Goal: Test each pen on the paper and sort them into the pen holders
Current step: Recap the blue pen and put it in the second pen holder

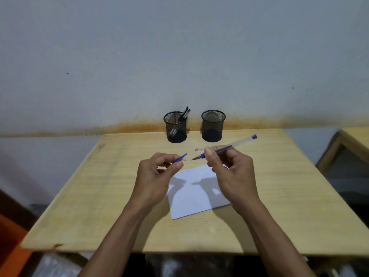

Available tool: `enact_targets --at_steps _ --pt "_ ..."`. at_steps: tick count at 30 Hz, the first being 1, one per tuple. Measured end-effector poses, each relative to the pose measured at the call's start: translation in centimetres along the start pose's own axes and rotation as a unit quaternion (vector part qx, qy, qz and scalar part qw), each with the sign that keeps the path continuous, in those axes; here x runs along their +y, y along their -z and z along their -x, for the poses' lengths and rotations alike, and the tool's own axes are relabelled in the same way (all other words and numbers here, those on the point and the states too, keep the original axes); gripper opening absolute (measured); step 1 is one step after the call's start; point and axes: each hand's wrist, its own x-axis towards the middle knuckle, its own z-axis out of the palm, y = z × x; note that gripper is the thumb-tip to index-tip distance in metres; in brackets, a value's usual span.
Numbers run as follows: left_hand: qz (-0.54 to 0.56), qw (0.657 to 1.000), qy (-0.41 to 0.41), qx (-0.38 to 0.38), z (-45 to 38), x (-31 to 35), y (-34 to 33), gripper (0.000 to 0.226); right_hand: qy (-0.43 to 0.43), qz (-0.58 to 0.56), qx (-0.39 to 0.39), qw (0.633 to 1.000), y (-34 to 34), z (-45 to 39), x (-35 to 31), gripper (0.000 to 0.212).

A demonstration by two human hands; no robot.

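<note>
My right hand (227,166) holds an uncapped blue pen (237,143), clear barrel, tip pointing left toward my other hand. My left hand (157,172) pinches the pen's clear cap with a blue clip (180,158), a short gap from the tip. Both hover above a white paper (196,194) that bears a few small blue marks near its top edge. A second blue pen (199,149) lies on the table behind my right fingers, mostly hidden. Two black mesh holders stand at the back: the left holder (176,127) contains black pens, the right holder (212,125) looks empty.
The light wooden table (99,196) ends against a grey wall with a rust-coloured stain along its base. Another wooden table edge (351,136) shows at the right. An orange object (10,236) sits low at the left.
</note>
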Motion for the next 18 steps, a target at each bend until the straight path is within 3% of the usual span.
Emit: enact_targets --at_steps 8,18 --pt "0.037 0.999 0.021 -0.022 0.4 0.3 -0.2 0.01 0.024 0.015 0.011 1.0 -0.8 -0.1 0.0 0.016" --pt "0.022 0.999 0.005 -0.044 0.2 0.4 0.0 0.013 0.028 0.053 -0.033 0.998 -1.6 0.0 0.3 0.012"
